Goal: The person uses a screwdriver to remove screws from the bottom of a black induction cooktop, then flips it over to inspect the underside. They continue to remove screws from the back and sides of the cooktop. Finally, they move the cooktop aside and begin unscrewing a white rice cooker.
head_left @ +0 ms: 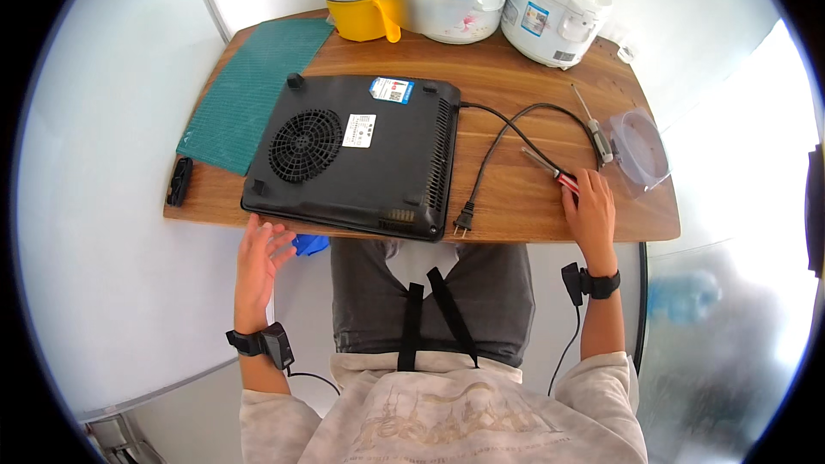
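Note:
A black induction cooker (378,172) lies upside down on the wooden table, its round fan grille and vent slots facing up. Just off its front left corner is my left hand (264,251), fingers apart and holding nothing. On the right, my right hand (595,206) has its fingers closed around the red handle of a screwdriver (565,180), whose shaft points to the far left. The cooker's black cord (498,142) loops toward that hand, and its two-pin plug (464,216) rests near the front edge. Beyond my right hand lies a second screwdriver (599,139) with a grey handle.
A clear plastic tub (638,150) stands at the right. At the back are a yellow pot (357,17) with a lid and two white rice cookers (464,0). On the left lie a green mat (249,90) and a small black object (180,182).

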The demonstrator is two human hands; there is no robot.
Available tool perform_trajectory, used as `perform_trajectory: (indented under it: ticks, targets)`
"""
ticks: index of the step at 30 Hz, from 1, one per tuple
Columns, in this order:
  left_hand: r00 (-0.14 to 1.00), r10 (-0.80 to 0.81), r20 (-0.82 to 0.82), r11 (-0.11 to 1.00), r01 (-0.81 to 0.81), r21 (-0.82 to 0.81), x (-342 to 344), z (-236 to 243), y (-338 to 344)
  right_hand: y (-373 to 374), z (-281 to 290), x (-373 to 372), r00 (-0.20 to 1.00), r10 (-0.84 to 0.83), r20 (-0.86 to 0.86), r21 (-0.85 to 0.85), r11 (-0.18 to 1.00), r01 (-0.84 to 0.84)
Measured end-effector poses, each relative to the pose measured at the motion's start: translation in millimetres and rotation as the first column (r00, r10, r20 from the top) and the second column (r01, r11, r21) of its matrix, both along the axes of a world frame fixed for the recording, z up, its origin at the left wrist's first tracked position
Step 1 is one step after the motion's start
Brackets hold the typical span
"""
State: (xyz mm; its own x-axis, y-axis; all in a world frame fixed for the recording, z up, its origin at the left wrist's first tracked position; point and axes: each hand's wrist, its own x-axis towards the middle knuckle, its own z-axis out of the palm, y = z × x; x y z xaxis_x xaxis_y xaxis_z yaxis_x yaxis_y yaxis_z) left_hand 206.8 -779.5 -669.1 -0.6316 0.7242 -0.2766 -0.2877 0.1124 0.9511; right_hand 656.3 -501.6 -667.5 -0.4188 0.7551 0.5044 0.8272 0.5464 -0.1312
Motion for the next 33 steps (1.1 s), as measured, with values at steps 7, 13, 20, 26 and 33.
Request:
perform_trajectory:
  ticks: [7,13,20,26,33]
  targets:
    - [0.999,-0.008,-0.040,0.999,0.006,-0.047,11.0,5.9,27.4,18.1,-3.7,26.7,0.999,0.021,-0.036,0.049,0.999,-0.019]
    - [0.997,-0.050,-0.052,0.996,0.046,-0.075,0.7,9.7,52.9,33.1,0.8,64.2,0.995,0.059,-0.081,-0.043,0.997,-0.062]
    - [0.992,-0.027,-0.124,0.998,0.020,-0.056,14.1,-0.2,46.7,45.9,34.1,59.1,0.950,0.083,-0.301,-0.011,0.996,-0.091]
    - [0.986,-0.016,-0.163,0.999,0.009,-0.045,8.6,-9.1,41.9,56.2,114.3,-10.4,0.969,0.026,-0.247,-0.007,1.000,-0.028]
    - [0.985,0.027,-0.172,0.997,-0.040,-0.073,5.8,-2.7,39.8,76.3,143.7,-121.2,0.990,0.144,-0.009,-0.041,0.989,-0.144]
